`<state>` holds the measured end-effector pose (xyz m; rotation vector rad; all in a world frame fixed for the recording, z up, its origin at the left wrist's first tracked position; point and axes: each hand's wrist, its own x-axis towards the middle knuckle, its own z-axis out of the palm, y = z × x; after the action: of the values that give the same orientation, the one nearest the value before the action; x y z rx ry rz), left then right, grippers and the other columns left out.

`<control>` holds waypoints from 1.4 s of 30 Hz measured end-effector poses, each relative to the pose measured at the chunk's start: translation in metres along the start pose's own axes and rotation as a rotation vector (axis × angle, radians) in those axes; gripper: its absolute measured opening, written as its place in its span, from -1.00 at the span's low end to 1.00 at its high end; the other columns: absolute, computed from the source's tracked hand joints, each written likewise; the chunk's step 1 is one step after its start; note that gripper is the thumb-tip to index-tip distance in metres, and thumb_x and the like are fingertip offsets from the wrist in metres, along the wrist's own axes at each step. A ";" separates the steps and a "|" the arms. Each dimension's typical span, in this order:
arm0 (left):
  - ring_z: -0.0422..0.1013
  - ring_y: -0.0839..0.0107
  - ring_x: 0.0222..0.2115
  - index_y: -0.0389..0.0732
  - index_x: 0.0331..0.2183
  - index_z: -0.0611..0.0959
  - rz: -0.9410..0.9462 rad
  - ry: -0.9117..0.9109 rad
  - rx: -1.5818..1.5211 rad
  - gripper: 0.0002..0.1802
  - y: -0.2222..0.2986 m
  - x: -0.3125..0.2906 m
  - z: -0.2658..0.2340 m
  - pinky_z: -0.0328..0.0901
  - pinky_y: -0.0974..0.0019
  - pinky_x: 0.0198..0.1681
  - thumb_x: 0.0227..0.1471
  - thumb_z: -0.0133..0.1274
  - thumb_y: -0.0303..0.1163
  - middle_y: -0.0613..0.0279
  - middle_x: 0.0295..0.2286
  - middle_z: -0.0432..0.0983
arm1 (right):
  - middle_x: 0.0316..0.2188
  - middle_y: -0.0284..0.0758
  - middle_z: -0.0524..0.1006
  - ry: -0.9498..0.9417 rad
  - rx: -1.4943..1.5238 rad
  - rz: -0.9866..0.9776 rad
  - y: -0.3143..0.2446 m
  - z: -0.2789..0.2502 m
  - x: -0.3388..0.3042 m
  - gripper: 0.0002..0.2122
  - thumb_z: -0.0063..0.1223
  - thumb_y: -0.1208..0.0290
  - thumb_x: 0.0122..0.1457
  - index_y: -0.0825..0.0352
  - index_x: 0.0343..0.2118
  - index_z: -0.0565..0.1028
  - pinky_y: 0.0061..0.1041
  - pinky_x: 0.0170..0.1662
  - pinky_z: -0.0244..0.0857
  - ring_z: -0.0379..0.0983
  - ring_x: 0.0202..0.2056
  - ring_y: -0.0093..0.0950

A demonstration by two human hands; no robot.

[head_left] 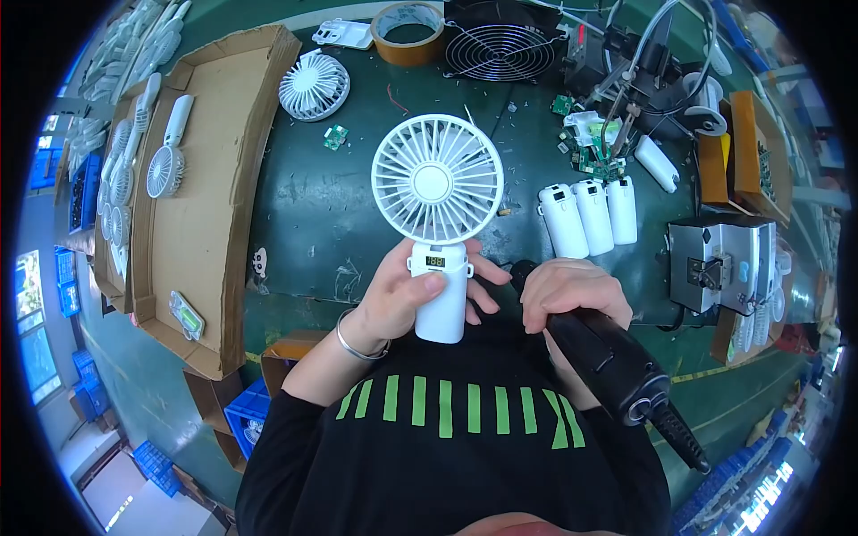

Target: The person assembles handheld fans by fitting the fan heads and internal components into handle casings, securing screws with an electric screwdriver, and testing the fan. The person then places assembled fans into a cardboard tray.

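A white handheld fan (433, 181) is upright in front of my chest, its round grille facing up and a small dark display lit on the handle. My left hand (402, 290) wraps round that handle, thumb across the front, other fingers partly behind it. To the right, my right hand (576, 290) grips a black electric screwdriver (608, 357), whose cord end slants down toward the lower right. The screwdriver's tip lies in shadow beside my left fingers, and I cannot make out whether it touches anything. Three white fan handles (597, 214) stand in a row beyond my right hand.
On the left is a cardboard tray (192, 295) with fans in it. A fan head (315, 85), tape roll (407, 34) and round metal fan guard (500, 52) lie at the back. Circuit boards (594, 161), a solder spool (706, 105) and a metal box machine (722, 263) occupy the right.
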<state>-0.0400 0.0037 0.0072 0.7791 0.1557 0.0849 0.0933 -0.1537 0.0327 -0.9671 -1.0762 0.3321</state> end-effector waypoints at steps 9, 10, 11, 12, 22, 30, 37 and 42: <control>0.47 0.04 -0.13 -0.40 0.09 0.26 0.096 0.024 0.070 -0.30 -0.005 0.003 0.003 0.45 0.11 -0.16 0.05 0.11 -0.18 -0.15 -0.11 0.40 | -0.67 -0.28 0.46 0.006 0.051 -0.002 0.004 -0.001 -0.001 -0.82 0.12 0.48 0.05 0.44 -0.32 0.43 -0.48 -0.56 0.29 0.42 -0.67 -0.41; 0.46 0.06 -0.12 -0.39 0.09 0.26 0.062 0.008 0.087 -0.29 -0.006 0.004 0.000 0.43 0.09 -0.12 0.05 0.11 -0.18 -0.13 -0.10 0.40 | -0.67 -0.27 0.46 0.001 0.060 0.004 0.004 -0.001 -0.001 -0.83 0.11 0.47 0.06 0.44 -0.32 0.43 -0.48 -0.56 0.29 0.42 -0.67 -0.41; 0.45 0.08 -0.10 -0.39 0.10 0.25 0.028 -0.008 0.104 -0.28 -0.006 0.004 -0.001 0.41 0.06 -0.07 0.05 0.11 -0.17 -0.10 -0.10 0.40 | -0.67 -0.27 0.46 0.001 0.061 0.005 0.004 -0.002 0.000 -0.83 0.11 0.47 0.06 0.44 -0.32 0.43 -0.48 -0.56 0.29 0.42 -0.67 -0.41; 0.46 0.10 -0.10 -0.38 0.14 0.22 0.025 0.002 0.091 -0.27 -0.005 0.004 0.000 0.35 0.04 0.01 0.06 0.11 -0.20 -0.05 -0.13 0.44 | -0.67 -0.27 0.46 -0.002 0.061 0.001 0.004 -0.002 0.000 -0.82 0.11 0.46 0.06 0.44 -0.32 0.43 -0.48 -0.56 0.30 0.42 -0.67 -0.41; 0.45 0.11 -0.10 -0.33 0.19 0.17 0.079 -0.068 -0.077 -0.24 -0.009 0.004 -0.004 0.34 0.00 0.01 0.07 0.14 -0.29 0.00 -0.15 0.46 | -0.68 -0.28 0.46 -0.020 0.055 -0.021 0.003 0.000 0.001 -0.80 0.12 0.45 0.06 0.45 -0.32 0.43 -0.49 -0.57 0.29 0.42 -0.68 -0.41; 0.44 0.28 -0.12 -0.29 0.19 0.17 0.063 -0.125 -0.425 -0.18 -0.011 0.001 -0.006 0.38 0.13 -0.04 -0.02 0.23 -0.38 0.17 -0.16 0.38 | -0.66 -0.31 0.41 0.077 0.013 0.221 -0.009 0.006 0.001 -0.82 0.01 0.35 0.20 0.34 -0.30 0.32 -0.44 -0.45 0.26 0.36 -0.63 -0.43; 0.27 0.61 -0.49 -0.25 0.04 0.28 -0.051 -0.018 -0.481 -0.33 -0.011 -0.003 0.006 0.25 0.45 -0.44 -0.13 0.17 -0.48 0.27 -0.31 0.28 | -0.62 -0.29 0.40 0.175 0.057 0.077 -0.011 0.004 0.003 -0.33 -0.16 -0.32 0.10 0.36 -0.19 0.33 -0.41 -0.48 0.26 0.33 -0.60 -0.42; 0.35 0.50 -0.48 -0.32 -0.08 0.39 -0.063 0.102 -0.248 -0.53 -0.032 -0.004 0.013 0.30 0.41 -0.40 -0.07 0.04 -0.38 0.15 -0.33 0.40 | -0.64 -0.37 0.36 0.170 0.124 -0.237 -0.037 0.017 0.023 -0.54 -0.15 -0.11 0.22 0.28 -0.18 0.29 -0.53 -0.58 0.22 0.31 -0.65 -0.50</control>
<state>-0.0409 -0.0286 -0.0062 0.5218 0.2610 0.0823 0.0819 -0.1514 0.0781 -0.7349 -0.9901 0.1178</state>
